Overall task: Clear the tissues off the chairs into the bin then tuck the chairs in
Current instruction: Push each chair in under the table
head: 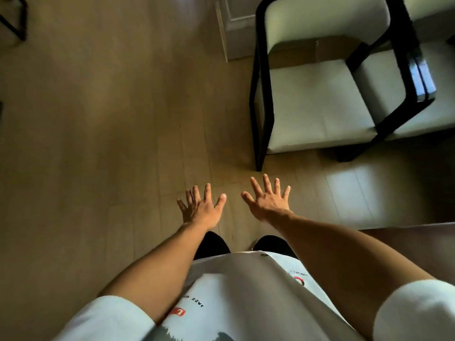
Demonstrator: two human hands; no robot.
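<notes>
A black-framed chair [317,104] with a pale cushioned seat and back stands at the upper right. Its seat shows no tissue on it. A second chair [389,80] of the same kind stands just right of it, partly cut off by the frame edge. My left hand [200,209] and my right hand [268,203] are stretched out side by side over the floor, fingers spread, holding nothing. Both hands are short of the nearer chair's front leg. No tissue and no bin are in view.
Wooden plank floor [110,143] fills the left and centre. A pale panelled wall or door edge [231,28] stands behind the chairs. A dark metal frame [17,23] shows at the top left corner. A brown surface edge [406,232] lies at right.
</notes>
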